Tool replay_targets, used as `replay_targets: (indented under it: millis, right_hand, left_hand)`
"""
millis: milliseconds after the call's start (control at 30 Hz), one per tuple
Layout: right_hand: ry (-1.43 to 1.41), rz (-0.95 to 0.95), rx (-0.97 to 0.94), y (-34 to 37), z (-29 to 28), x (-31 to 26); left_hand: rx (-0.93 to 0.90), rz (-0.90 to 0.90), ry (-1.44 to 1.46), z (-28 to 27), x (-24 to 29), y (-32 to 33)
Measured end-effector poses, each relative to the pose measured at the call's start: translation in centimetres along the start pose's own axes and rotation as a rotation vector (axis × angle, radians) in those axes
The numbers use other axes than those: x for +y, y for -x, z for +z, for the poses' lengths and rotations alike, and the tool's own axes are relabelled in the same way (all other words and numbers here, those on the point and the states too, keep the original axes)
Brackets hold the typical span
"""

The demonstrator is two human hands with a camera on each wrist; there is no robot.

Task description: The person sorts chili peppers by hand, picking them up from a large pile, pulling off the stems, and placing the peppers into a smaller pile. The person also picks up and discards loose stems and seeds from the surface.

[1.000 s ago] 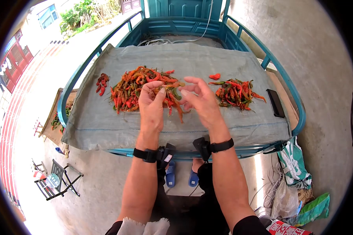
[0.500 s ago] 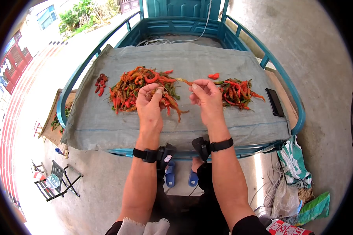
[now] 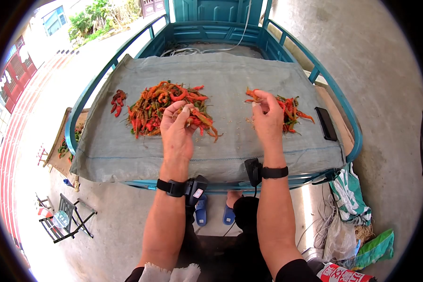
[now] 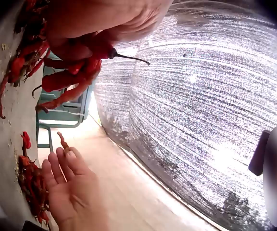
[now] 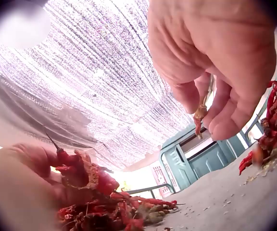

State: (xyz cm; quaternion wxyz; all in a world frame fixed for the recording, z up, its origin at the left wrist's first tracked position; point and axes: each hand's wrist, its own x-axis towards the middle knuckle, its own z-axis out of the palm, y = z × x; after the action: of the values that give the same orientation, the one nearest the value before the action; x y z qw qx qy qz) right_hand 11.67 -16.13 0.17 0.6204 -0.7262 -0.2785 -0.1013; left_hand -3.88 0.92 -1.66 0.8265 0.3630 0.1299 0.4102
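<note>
In the head view my left hand point(image 3: 176, 129) is at the near right edge of a large heap of red and green chili peppers point(image 3: 148, 110). Its curled fingers hold several red chili peppers point(image 4: 64, 79), whose dark stems stick out in the left wrist view. My right hand point(image 3: 269, 122) is raised at the left side of a smaller chili pile point(image 3: 293, 110), partly covering it. Thumb and fingertips pinch one small, shrivelled chili pepper point(image 5: 199, 118) by its pale stem end, and it hangs downward in the right wrist view.
A grey woven sheet point(image 3: 211, 157) lies under the piles across a teal cart bed with side rails point(image 3: 331, 80). A small dark red chili cluster point(image 3: 118, 102) lies at the left. A black phone point(image 3: 325, 123) rests near the right edge. Pale seeds are scattered between the piles.
My right hand has moved away from my left hand, rightward to the smaller pile, with a chili pepper pinched in it. The left hand stays nearly in place, still holding peppers.
</note>
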Motion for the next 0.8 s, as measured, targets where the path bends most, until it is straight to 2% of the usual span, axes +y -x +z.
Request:
replay_targets:
  millis: [133,233,267,367,467,567,667,800]
  right_hand:
    - [0.387,-0.256,0.152,-0.3,-1.7,0.8]
    - [0.636,-0.324,0.261,0.0,-2.0,1.1]
    - [0.668,-0.285,0.261,0.2,-1.9,1.2]
    - [0.502,-0.32,0.125,0.6,-1.6,-0.6]
    - [0.026,-0.051,-0.206,1.4,-0.1,-3.0]
    - [-0.03,-0.146,-0.334,2.6,2.0,-4.5]
    - [-0.094,-0.056,-0.456,3.3,2.5,-5.9]
    - [-0.098,-0.052,-0.497,3.3,2.8,-5.9]
  left_hand:
    - [-0.024,-0.029,0.029,0.3,-0.2,0.3]
    - [-0.046,-0.04,0.047,0.5,-0.3,0.4]
    - [-0.052,-0.039,0.052,0.5,-0.5,0.4]
    - [-0.047,-0.034,0.066,0.6,-0.6,0.3]
    - [-0.03,-0.026,0.067,0.8,-0.7,0.4]
    - [-0.023,-0.024,0.072,0.9,-0.7,0.4]
    - [-0.017,-0.029,0.078,0.9,-0.6,0.5]
    - [-0.023,-0.035,0.077,1.1,-0.2,0.7]
